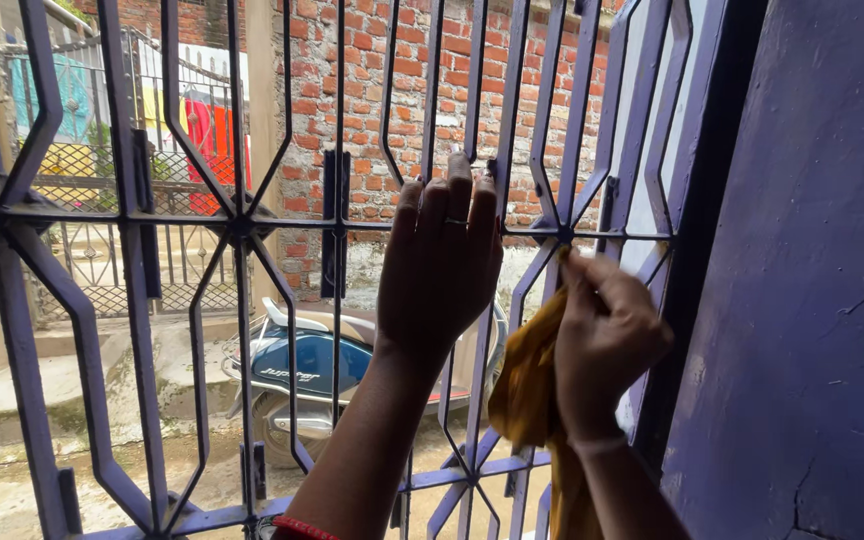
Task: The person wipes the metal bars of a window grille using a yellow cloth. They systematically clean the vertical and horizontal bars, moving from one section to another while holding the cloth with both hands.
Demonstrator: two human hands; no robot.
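The right hand (pixel 607 345) has its fingers clenched on a yellow cloth (pixel 530 400), pressed to a purple grille (pixel 242 225) bar. Just beside it, the left hand (pixel 442 265) lies flat with fingers released against the bars. Pinched only at its top, the hanging cloth could likely snag on the bars below the fingers.

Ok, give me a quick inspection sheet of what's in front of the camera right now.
Surface: purple metal grille, bars in a geometric pattern; purple wall at right with hairline cracks.
Job's things: yellow cloth, bunched, pressed against a bar near the grille's right edge.
Clutter: nothing seen.
Grippers: left hand flat against the bars, fingers up, ring on one finger; right hand closed on the cloth.
Cables: nothing seen.
Surroundings: blue and white scooter parked outside, red brick wall, laundry hanging behind a far fence.
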